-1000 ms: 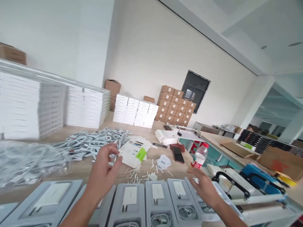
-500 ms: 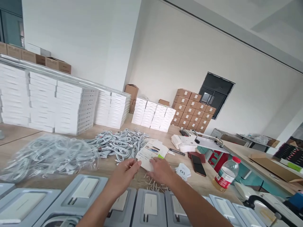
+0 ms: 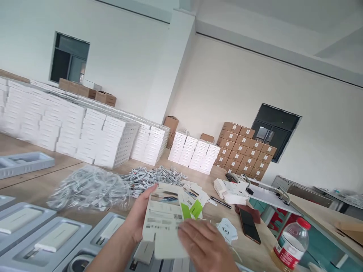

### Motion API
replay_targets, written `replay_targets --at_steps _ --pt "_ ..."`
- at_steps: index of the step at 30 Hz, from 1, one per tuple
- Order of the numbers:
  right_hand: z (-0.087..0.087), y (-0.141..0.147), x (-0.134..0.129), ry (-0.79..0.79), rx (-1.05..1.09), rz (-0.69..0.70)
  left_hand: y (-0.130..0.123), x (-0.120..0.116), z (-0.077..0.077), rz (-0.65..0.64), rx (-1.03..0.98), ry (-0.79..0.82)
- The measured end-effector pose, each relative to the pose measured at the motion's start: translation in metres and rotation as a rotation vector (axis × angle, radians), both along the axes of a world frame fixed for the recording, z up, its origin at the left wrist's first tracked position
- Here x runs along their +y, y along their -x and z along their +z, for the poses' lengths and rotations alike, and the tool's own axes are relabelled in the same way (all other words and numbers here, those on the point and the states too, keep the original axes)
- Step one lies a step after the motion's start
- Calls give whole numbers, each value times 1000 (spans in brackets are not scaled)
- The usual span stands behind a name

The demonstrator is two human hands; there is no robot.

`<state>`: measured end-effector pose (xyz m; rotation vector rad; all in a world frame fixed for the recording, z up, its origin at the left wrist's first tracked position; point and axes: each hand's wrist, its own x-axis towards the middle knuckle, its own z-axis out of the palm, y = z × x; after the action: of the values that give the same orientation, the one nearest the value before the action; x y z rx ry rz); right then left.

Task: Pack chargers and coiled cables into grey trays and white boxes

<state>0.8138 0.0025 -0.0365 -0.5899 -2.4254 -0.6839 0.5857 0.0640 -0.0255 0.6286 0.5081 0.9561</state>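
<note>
My left hand (image 3: 136, 218) grips the left edge of a printed white cardboard piece (image 3: 163, 216) with green flaps, a small picture and a square code. The piece looks like a flattened packaging sleeve and is tilted up toward me. At its lower right, the fingers of my right hand (image 3: 205, 241) are closed over the edge; the thumb is hidden. Behind it lie more printed cards (image 3: 200, 192). Below, grey trays (image 3: 82, 228) hold white rectangular devices (image 3: 58, 237), partly covered by my arms.
Bagged cables (image 3: 90, 187) and loose grey cables (image 3: 159, 174) lie left of centre. Stacked white boxes (image 3: 109, 141) line the back. To the right are a pen (image 3: 221, 203), a phone (image 3: 249, 225), white cards (image 3: 227, 229) and a drink bottle (image 3: 292, 243).
Both hands have brought the printed cardboard piece up from the pile and nearer to me. The camera view has turned left, bringing more white box stacks and another window into sight.
</note>
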Motion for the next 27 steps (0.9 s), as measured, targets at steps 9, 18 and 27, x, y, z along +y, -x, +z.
replay_targets --at_steps 9,18,27 --pt "53 -50 -1 542 529 -385 -29 -12 -6 -237 107 -39" --pt "38 -49 16 833 284 -457 -39 -24 -22 -229 289 -35" --pt "32 -51 24 892 316 -336 -41 -21 -19 -174 342 -11"
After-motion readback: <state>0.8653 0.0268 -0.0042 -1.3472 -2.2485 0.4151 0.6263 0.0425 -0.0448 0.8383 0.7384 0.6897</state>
